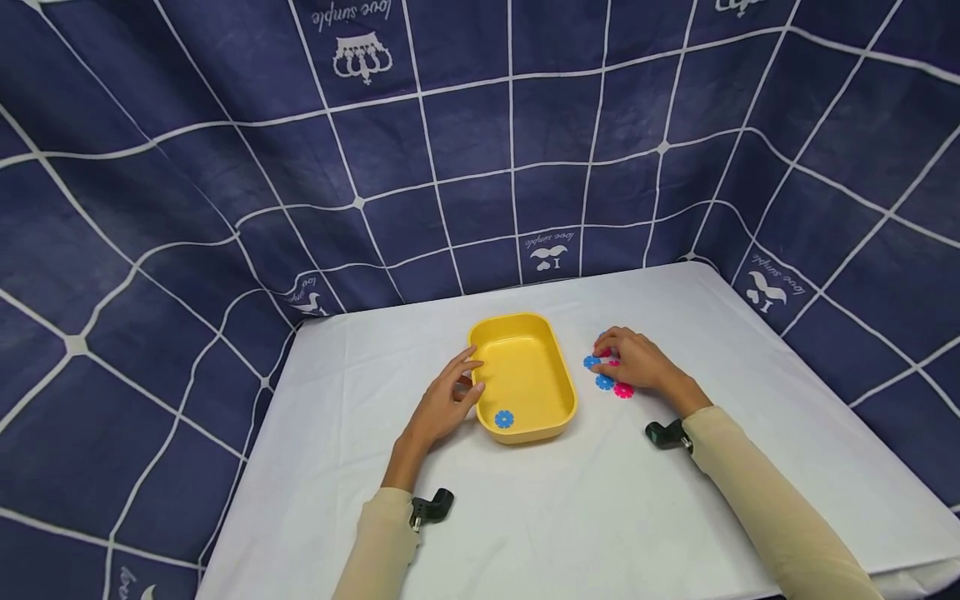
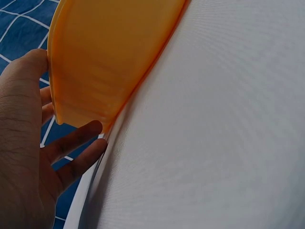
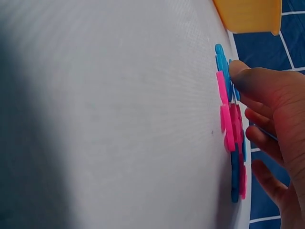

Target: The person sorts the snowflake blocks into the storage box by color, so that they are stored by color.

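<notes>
A yellow plastic tray [image 1: 558, 367] stands on the white table, with one blue flower-shaped disc [image 1: 504, 419] inside near its lower left corner. My left hand [image 1: 446, 400] rests at the tray's left wall, thumb and fingers spread along the rim. In the left wrist view, two fingers [image 2: 78, 157] reach to the outer wall. Right of the tray, my right hand [image 1: 633, 358] is over a small cluster of blue and pink flower discs [image 1: 604, 382]. Its thumb [image 3: 240, 74] touches or nearly touches a blue disc [image 3: 222, 67]. The index fingertip is hidden there.
White cloth covers the table [image 1: 585, 517]. A dark blue curtain [image 1: 480, 200] with white grid lines hangs behind and on both sides. Each forearm wears a small black wrist camera [image 1: 433, 506].
</notes>
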{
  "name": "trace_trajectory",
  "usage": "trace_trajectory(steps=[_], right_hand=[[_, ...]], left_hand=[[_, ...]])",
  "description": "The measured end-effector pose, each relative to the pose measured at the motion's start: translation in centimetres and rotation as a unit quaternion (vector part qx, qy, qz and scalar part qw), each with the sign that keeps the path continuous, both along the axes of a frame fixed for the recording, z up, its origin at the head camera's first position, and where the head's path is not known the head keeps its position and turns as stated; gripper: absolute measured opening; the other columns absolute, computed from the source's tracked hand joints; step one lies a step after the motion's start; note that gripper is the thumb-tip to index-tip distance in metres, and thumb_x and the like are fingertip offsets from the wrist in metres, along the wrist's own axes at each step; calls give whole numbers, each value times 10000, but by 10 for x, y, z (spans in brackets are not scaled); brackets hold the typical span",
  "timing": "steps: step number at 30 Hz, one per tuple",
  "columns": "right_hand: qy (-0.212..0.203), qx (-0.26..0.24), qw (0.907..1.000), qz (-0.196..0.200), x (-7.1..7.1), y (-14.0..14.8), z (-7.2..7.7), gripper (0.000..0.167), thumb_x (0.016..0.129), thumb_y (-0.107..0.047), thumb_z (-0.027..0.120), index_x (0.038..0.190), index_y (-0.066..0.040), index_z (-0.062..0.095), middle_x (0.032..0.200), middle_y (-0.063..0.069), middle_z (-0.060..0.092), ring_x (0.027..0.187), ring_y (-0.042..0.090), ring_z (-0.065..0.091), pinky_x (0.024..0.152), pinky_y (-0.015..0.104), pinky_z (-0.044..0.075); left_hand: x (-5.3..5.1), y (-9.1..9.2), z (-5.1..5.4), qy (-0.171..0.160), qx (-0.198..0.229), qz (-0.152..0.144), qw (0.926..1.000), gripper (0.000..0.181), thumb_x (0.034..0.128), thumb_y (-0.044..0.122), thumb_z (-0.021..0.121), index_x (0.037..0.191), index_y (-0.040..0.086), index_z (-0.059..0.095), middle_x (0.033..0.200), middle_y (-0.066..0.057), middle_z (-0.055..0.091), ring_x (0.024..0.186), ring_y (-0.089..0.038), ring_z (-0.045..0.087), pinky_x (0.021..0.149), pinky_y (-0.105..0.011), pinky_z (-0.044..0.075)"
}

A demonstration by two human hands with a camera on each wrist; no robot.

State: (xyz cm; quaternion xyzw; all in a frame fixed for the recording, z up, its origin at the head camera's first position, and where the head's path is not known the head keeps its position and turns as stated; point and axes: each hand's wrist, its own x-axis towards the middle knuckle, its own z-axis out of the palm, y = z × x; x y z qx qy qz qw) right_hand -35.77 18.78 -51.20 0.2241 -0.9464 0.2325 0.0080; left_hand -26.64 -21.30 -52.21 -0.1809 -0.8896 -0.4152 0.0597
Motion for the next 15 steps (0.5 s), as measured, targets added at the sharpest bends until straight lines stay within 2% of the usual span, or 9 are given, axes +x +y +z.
trace_trajectory(steps=[10, 15], right_hand=[[94, 17, 10000, -5, 3, -2, 4, 405, 908, -384, 878, 1169, -81, 814, 1308, 123, 682, 1285, 381, 590, 1145, 643, 440], [139, -13, 9999, -46, 3, -3, 9, 396, 907, -372, 875, 1164, -78, 811, 1313, 117, 680, 1285, 383, 587, 1150, 636, 433]], left_hand=[[-1, 0, -2, -60, -41, 36, 10000, 509, 1089, 427, 638, 1534, 185, 586, 1712, 223, 322, 1157, -150, 660, 955, -368, 621], [-1, 0, -1, -14, -50, 34, 10000, 516, 1088, 433, 636, 1533, 176, 584, 1718, 188, 336, 1156, -162, 665, 954, -368, 623]])
